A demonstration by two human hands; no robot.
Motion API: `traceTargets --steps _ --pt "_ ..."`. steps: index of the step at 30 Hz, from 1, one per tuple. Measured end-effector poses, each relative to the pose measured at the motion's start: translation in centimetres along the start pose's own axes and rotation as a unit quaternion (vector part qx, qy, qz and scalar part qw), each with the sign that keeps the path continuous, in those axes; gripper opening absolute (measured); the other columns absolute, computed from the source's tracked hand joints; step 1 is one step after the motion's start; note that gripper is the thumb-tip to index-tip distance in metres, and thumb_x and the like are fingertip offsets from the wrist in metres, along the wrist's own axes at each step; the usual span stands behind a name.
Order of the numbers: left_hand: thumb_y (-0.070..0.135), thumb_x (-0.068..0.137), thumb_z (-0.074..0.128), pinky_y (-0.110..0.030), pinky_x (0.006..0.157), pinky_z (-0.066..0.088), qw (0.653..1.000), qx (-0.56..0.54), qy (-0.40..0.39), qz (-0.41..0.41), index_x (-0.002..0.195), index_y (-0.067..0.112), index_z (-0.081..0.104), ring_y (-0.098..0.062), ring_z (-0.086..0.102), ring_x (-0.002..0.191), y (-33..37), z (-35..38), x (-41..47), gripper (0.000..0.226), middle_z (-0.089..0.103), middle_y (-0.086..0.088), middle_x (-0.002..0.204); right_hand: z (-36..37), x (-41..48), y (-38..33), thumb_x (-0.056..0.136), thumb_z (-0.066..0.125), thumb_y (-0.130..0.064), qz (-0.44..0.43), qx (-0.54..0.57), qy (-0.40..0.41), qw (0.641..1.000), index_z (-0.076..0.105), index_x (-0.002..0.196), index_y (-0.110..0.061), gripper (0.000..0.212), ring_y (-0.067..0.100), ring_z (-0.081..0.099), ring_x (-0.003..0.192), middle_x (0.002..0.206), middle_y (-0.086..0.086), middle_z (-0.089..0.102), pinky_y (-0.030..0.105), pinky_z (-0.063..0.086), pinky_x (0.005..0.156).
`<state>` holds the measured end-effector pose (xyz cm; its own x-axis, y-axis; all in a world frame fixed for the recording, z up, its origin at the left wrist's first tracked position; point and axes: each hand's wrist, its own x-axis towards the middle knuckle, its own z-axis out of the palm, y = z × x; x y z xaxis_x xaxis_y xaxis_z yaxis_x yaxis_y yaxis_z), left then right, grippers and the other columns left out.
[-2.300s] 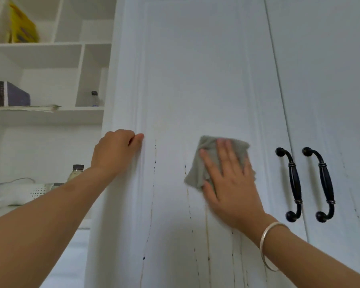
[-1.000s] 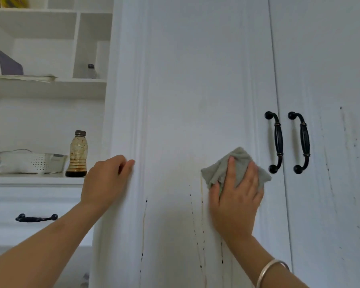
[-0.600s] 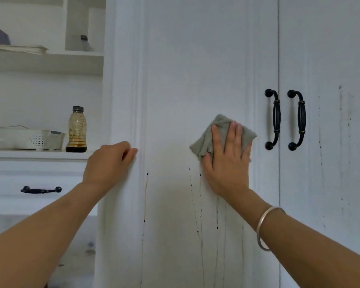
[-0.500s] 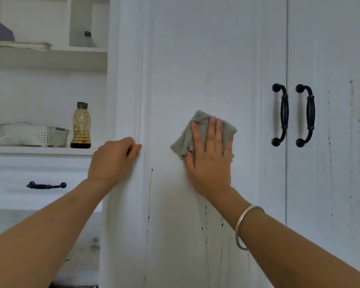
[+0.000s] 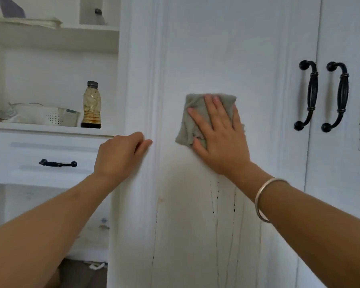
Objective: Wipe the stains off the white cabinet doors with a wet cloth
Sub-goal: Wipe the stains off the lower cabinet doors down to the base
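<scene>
Two tall white panelled cabinet doors (image 5: 216, 48) fill most of the view and are closed, meeting at a vertical seam on the right. To their left stands a white open shelving unit (image 5: 50, 38) with a white drawer front (image 5: 19, 154) below its lower shelf.

The right hand (image 5: 222, 140) lies flat on the left-hand door at mid-height, fingers extended and spread, palm pressing a folded grey-green cloth (image 5: 190, 117) against the panel. The cloth shows above and to the left of the fingers. The left hand (image 5: 121, 154) rests against the moulded left edge of the same door, fingers bent. Whether they grasp the edge cannot be told.

A pair of black curved metal handles (image 5: 309, 94) sits either side of the seam, well to the right of the cloth. A clear plastic bottle with brown residue (image 5: 91, 104) stands upright on the lower shelf, just beside a white perforated basket (image 5: 50, 117). A black bar handle (image 5: 58, 163) is fixed to the drawer front. A silver bangle (image 5: 264, 200) circles the right wrist.

Thin dark drip stains (image 5: 216, 204) run down the left door below the cloth. Fainter specks mark the right door.
</scene>
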<state>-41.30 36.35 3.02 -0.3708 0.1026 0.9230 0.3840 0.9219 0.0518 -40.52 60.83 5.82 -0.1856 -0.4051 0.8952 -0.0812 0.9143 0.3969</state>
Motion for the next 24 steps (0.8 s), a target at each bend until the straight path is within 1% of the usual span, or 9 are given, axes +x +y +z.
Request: traceTargets --steps 2,3,8,10,12,14,17,20,24 --pt "0.04 0.098 0.043 -0.033 0.05 0.041 1.0 0.001 0.002 0.01 0.068 0.013 0.047 -0.019 0.048 0.049 0.0 0.3 -0.6 0.041 0.049 0.001 0.051 0.5 0.2 -2.1 0.097 0.031 -0.047 0.057 0.004 0.025 0.998 0.028 0.151 -0.023 0.059 0.031 0.011 0.148 0.159 0.016 0.018 0.057 0.009 0.117" --pt "0.04 0.098 0.042 -0.033 0.049 0.04 1.0 0.002 0.009 0.015 0.067 0.014 0.046 -0.018 0.047 0.049 -0.1 0.3 -0.7 0.041 0.047 0.002 0.051 1.1 -0.3 -3.6 0.097 0.032 -0.045 0.06 0.01 0.03 0.998 0.028 0.151 -0.022 0.059 0.031 0.011 0.148 0.159 0.016 0.017 0.058 0.01 0.116" --pt "0.036 0.1 0.039 -0.031 0.045 0.032 0.999 -0.013 0.038 0.033 0.067 0.016 0.041 -0.013 0.039 0.048 0.2 0.8 -0.7 0.038 0.042 0.005 0.053 2.8 -6.8 -10.0 0.093 0.048 -0.04 -0.039 0.061 0.001 0.997 0.035 0.149 -0.021 0.06 0.027 0.012 0.148 0.159 0.012 0.019 0.057 0.013 0.117" --pt "0.036 0.1 0.039 -0.033 0.048 0.034 0.999 -0.021 0.04 0.029 0.068 0.015 0.045 -0.016 0.042 0.051 0.3 0.8 -1.0 0.039 0.045 0.004 0.055 3.5 -10.2 -12.1 0.092 0.049 -0.041 -0.052 0.064 -0.029 0.996 0.033 0.15 -0.021 0.063 0.026 0.011 0.149 0.159 0.011 0.017 0.056 0.011 0.118" --pt "0.037 0.1 0.04 -0.034 0.05 0.038 0.999 -0.018 0.033 0.025 0.07 0.013 0.05 -0.018 0.047 0.053 0.4 1.0 -1.7 0.04 0.05 0.002 0.057 4.0 -13.4 -13.6 0.093 0.047 -0.042 -0.076 0.054 -0.062 0.994 0.029 0.151 -0.023 0.064 0.026 0.01 0.149 0.16 0.01 0.015 0.054 0.008 0.119" --pt "0.038 0.099 0.04 -0.033 0.049 0.039 0.999 0.002 0.012 0.032 0.069 0.013 0.051 -0.021 0.05 0.052 0.4 1.5 -3.2 0.041 0.053 0.0 0.056 4.4 -16.6 -14.5 0.094 0.043 -0.042 -0.115 0.042 -0.092 0.988 0.026 0.152 -0.023 0.063 0.026 0.01 0.149 0.16 0.01 0.015 0.053 0.008 0.119" --pt "0.04 0.098 0.04 -0.027 0.044 0.03 0.998 0.043 -0.021 0.046 0.063 0.016 0.047 -0.021 0.05 0.048 0.2 2.3 -6.3 0.043 0.049 0.002 0.05 4.8 -19.7 -15.4 0.097 0.04 -0.041 -0.15 0.03 -0.121 0.981 0.022 0.153 -0.022 0.062 0.025 0.009 0.149 0.161 0.01 0.012 0.052 0.009 0.118" --pt "0.039 0.098 0.041 -0.025 0.044 0.023 0.996 0.058 -0.037 0.051 0.06 0.019 0.044 -0.019 0.045 0.045 0.1 3.6 -9.9 0.043 0.043 0.005 0.047 4.7 -20.5 -15.8 0.098 0.037 -0.04 -0.153 0.028 -0.129 0.979 0.022 0.153 -0.021 0.06 0.025 0.01 0.148 0.16 0.01 0.011 0.052 0.008 0.119" --pt "0.035 0.096 0.048 -0.024 0.041 0.032 0.996 0.034 -0.042 0.074 0.059 0.019 0.051 -0.017 0.047 0.042 0.0 5.8 -14.9 0.04 0.046 0.006 0.048 5.0 -21.7 -16.2 0.1 0.033 -0.038 -0.19 0.026 -0.128 0.973 0.027 0.151 -0.019 0.055 0.026 0.018 0.147 0.158 0.011 0.02 0.051 0.007 0.119"
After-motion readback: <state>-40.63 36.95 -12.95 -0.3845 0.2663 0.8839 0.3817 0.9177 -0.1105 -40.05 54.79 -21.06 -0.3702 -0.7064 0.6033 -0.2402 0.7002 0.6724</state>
